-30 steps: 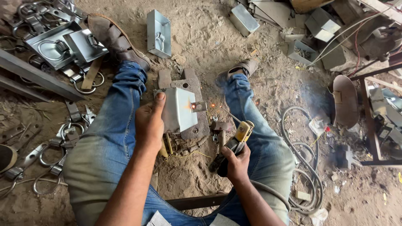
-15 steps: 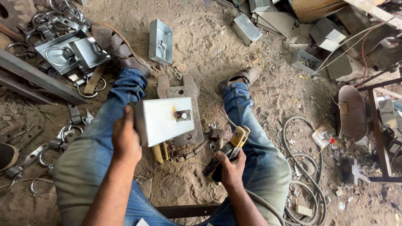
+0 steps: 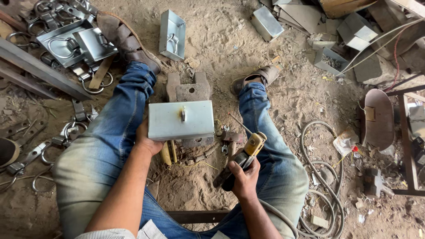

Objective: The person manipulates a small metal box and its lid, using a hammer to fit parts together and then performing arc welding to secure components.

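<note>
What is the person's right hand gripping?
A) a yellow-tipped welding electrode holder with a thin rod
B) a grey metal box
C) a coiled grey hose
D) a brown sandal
A: the right hand wraps the dark handle of the yellow-tipped welding electrode holder, while the left hand holds the grey metal box.

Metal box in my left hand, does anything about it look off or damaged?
Nothing stands out. The metal box in the left hand looks square and undented, its small fitting centred. The right hand holds the welding holder clear of it.
</note>
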